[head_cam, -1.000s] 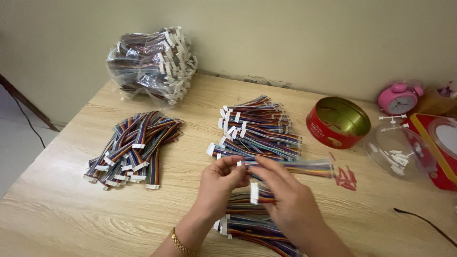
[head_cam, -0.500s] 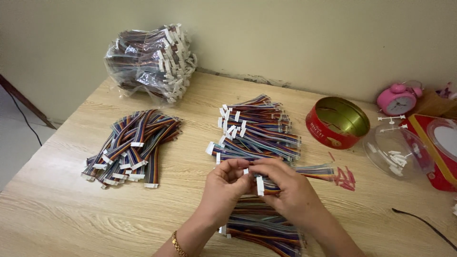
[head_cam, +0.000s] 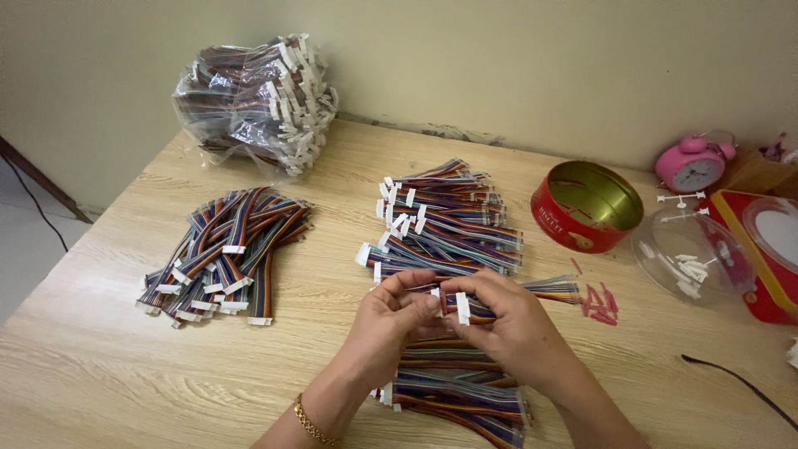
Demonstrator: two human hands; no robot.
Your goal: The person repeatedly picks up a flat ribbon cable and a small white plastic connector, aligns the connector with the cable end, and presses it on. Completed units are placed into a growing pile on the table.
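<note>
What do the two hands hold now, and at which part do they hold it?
Both the left hand and the right hand pinch one rainbow ribbon cable at its near end, by the white connector.

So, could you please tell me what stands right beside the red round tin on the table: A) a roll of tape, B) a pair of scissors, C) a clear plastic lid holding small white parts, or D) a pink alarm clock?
C: the clear plastic lid with small white parts lies just right of the red round tin; the pink alarm clock stands farther back.
</note>
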